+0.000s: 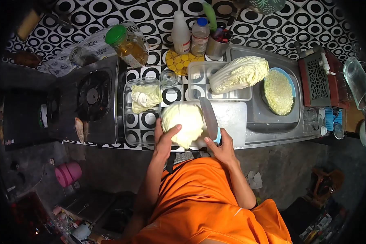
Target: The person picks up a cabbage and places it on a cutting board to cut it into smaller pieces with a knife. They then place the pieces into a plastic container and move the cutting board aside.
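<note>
My left hand (pixel 164 136) grips a pale round cabbage (pixel 184 122) from its left side, thumb lying across the front. In my right hand (pixel 221 147) is a knife (pixel 208 118) with a wide blade and a light blue handle. The blade points away from me, close along the cabbage's right side; whether it touches cannot be told. A white cutting board (pixel 232 122) lies beneath, partly hidden by the cabbage and knife. To the left, a clear tray (pixel 140 132) holds some pale cabbage leaves (pixel 145 97).
A napa cabbage (pixel 240 75) rests across a clear container (pixel 197 75) behind the board. A blue bowl of chopped cabbage (pixel 279 92) sits in the sink (pixel 258 116). Bottles (pixel 181 34) stand at the back, and a gas stove (pixel 83 101) is on the left.
</note>
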Motion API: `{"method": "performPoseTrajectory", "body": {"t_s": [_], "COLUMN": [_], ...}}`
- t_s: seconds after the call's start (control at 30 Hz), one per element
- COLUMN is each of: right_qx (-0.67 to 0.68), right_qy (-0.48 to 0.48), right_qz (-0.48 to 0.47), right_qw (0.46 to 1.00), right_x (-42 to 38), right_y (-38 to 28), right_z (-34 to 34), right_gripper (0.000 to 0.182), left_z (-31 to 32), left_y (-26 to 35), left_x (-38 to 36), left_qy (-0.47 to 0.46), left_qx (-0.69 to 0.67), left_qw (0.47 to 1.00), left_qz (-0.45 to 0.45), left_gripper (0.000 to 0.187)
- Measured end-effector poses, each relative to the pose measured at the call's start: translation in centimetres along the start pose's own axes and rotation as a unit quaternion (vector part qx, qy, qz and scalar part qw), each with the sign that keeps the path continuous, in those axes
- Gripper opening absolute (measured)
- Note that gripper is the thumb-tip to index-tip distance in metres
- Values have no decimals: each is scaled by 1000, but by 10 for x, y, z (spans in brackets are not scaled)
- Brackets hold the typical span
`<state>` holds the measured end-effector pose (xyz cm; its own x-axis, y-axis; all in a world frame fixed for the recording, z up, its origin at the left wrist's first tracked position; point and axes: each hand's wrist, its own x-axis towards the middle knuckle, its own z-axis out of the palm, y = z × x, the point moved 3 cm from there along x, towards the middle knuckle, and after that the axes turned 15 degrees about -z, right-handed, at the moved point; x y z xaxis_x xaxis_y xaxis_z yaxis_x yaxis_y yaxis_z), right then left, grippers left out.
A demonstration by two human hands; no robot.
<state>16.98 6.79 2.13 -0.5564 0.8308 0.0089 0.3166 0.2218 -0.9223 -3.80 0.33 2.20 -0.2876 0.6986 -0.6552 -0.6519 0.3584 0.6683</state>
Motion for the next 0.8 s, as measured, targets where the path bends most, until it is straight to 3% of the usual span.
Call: {"method": "performPoseTrajectory", "body": {"t_s": [0.13,0.23,0.4,0.47,0.5,0.6,0.7,0.73,0.8], "right_qx": [-5,-46,-38,-30,-34,-54,-51,-50,-48], "right_qy": [12,11,53,67,66,62,64,66,64], "right_qz": [60,74,96,97,97,95,87,105,122], "right_qw": [998,996,993,993,992,992,993,991,989], "right_x": [-14,-22,-25,-23,-22,-20,-22,-23,-27], "right_y": [13,13,19,18,17,18,21,25,39], "right_z": [-11,-24,-33,-35,-34,-36,-34,-33,-33], "right_gripper": [38,37,38,38,38,37,36,34,32], "left_z": [20,41,89,104,103,113,118,114,109], "left_y": [37,67,95,93,79,62,54,53,55], "left_x": [27,41,67,87,109,114,105,100,87], "left_qy": [93,175,181,200,195,172,174,176,162], "left_qx": [143,304,352,446,470,529,598,601,552], "left_qw": [979,922,901,854,825,772,729,729,735], "left_qz": [110,164,177,177,244,307,284,278,359], "left_gripper": [78,84,85,83,82,82,75,75,66]}}
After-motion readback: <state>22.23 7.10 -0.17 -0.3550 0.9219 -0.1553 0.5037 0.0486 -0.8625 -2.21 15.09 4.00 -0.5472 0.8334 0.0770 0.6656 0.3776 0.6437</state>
